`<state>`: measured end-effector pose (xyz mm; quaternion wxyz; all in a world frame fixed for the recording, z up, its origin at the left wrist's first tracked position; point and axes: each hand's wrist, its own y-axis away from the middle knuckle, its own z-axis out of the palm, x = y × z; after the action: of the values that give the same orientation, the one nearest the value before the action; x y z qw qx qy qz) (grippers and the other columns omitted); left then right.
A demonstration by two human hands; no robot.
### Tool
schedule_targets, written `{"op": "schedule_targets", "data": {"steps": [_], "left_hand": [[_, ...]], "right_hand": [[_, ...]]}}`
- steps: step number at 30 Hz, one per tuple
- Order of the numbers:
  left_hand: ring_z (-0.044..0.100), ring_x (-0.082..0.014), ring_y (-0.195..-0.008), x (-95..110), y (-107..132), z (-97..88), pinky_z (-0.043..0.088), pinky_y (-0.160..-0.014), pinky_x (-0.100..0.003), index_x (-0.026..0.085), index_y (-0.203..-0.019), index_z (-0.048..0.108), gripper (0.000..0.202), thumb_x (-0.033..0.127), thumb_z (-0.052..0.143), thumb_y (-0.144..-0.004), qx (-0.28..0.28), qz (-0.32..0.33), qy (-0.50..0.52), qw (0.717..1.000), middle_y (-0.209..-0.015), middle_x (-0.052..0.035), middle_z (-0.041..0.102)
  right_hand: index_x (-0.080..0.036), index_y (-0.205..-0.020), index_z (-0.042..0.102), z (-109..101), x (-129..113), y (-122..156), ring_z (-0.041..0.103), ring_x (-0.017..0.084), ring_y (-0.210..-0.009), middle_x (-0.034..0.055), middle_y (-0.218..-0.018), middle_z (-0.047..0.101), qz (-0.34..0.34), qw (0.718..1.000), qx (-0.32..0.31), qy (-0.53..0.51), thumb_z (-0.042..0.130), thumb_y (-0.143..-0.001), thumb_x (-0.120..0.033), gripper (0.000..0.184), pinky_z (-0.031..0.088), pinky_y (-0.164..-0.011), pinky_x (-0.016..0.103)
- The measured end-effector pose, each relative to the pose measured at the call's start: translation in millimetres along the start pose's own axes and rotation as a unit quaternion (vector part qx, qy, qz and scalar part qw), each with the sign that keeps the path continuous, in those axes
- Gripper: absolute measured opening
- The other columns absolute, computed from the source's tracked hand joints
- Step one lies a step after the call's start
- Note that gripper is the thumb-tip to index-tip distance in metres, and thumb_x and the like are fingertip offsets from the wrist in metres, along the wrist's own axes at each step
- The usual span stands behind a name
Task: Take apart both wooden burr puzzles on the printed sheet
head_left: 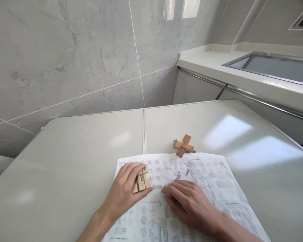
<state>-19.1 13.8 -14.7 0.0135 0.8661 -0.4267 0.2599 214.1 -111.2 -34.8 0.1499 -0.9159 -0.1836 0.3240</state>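
My left hand is closed around a light wooden interlocking puzzle, gripped between the thumb and the fingers. The puzzle is made of several square-ended pieces, and its left part is hidden behind my fingers. Beneath both hands lies a creased white sheet printed with small diagrams and lines of text. On the right half of that paper rests my right hand, fingers loosely bent, thumb a little apart, with nothing visible in it. Past the sheet's far edge sits a brown cross-shaped wooden puzzle, its flat pieces and rods crossing each other.
The glossy white table has a seam running away from me down its middle. Grey marbled wall tiles rise behind it. To the right stands a white counter with an inset sink or cooktop panel, partly visible, above grey cabinets.
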Motion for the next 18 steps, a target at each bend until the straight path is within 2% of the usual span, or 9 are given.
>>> {"op": "schedule_targets", "data": {"steps": [4,9,18], "left_hand": [[0.062,-0.0297,-0.118,-17.6,0.1,-11.4,0.057,-0.097,-0.045,0.028,-0.14,0.057,0.05,0.044,0.075,-0.096,0.04,-0.024,-0.043,0.998,-0.129,-0.0084,0.065],[0.062,-0.0291,-0.115,-25.4,-1.7,-18.8,0.058,-0.093,-0.043,0.028,-0.132,0.064,0.04,0.043,0.073,-0.097,0.071,-0.045,-0.072,0.994,-0.125,-0.008,0.064],[0.059,-0.0298,-0.125,-48.6,-1.9,-31.8,0.057,-0.1,-0.044,0.031,-0.138,0.063,0.043,0.048,0.07,-0.098,0.025,-0.034,-0.051,0.998,-0.134,-0.007,0.064]], "right_hand": [[-0.021,-0.103,0.06,-0.9,0.3,-0.1,0.058,0.018,-0.063,0.0003,-0.076,0.065,0.003,1.0,-0.002,-0.009,0.046,-0.106,-0.012,0.017,0.035,-0.059,0.031],[-0.021,-0.101,0.061,-1.4,1.0,0.2,0.057,0.017,-0.062,0.0003,-0.076,0.065,0.005,1.0,0.0,-0.016,0.047,-0.105,-0.01,0.017,0.036,-0.058,0.031],[-0.02,-0.099,0.063,-3.5,2.9,-0.1,0.059,0.018,-0.064,0.001,-0.077,0.067,0.013,0.999,-0.018,-0.03,0.047,-0.105,-0.012,0.019,0.038,-0.059,0.032]]}}
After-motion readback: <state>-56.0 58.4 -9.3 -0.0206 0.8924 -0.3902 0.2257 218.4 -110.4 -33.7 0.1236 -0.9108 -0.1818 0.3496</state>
